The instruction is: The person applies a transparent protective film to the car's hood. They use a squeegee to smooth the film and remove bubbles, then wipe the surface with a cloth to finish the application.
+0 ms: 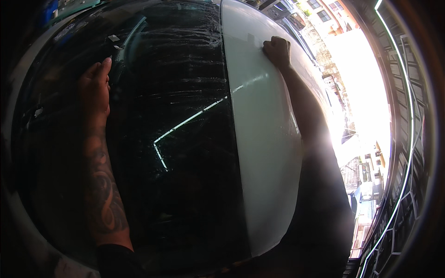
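Observation:
A car's dark glass pane (pixel 185 116) fills the middle, with pale wet-looking streaks across its far part. Over its left side my left hand (pixel 96 85) is closed in a pinch, thumb and fingers together; whatever sits between the fingertips is too small to make out. Just beyond them are a small pale patch (pixel 113 38) and a tiny light bit on the glass. On the right, my right hand (pixel 278 50) is curled into a fist at the white body panel (pixel 264 139). Its palm side is hidden, so I cannot see whether it holds anything.
A thin dark seam separates glass and white panel. Another small light patch (pixel 38 111) shows at the far left. Bright light strips (pixel 410 106) run along a dark structure at the right. Buildings (pixel 324 14) and glaring daylight lie beyond the panel.

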A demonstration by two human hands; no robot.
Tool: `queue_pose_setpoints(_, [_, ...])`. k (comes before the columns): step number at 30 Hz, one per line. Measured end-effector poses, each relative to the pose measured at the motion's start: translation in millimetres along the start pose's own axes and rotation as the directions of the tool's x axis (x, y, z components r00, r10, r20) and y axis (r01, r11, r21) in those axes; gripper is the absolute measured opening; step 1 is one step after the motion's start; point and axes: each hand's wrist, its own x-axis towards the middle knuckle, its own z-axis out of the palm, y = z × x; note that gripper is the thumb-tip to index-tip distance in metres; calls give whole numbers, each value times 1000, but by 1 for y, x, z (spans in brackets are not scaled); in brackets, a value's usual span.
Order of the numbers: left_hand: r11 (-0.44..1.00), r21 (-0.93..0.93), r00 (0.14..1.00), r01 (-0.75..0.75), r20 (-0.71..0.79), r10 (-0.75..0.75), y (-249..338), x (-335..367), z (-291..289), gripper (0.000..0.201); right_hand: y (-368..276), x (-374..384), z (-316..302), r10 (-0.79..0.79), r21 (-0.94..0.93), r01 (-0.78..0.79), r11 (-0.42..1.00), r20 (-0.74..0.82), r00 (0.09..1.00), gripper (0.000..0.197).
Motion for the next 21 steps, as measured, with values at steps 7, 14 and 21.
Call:
queue_pose_setpoints(7, [999,-29,994,29,-103,-32,16,1,-12,36,-32,-53,-22,-73,130,65,989,57,996,26])
queue_pose_setpoints(14, [997,-80,998,3,-66,-8,11,1,-14,39,-20,-59,-28,-116,133,108,985,53,992,26])
queue_pose_setpoints(21, [993,-114,999,30,-41,-35,4,2,-4,40,8,11,13,27,-47,-24,999,51,998,28])
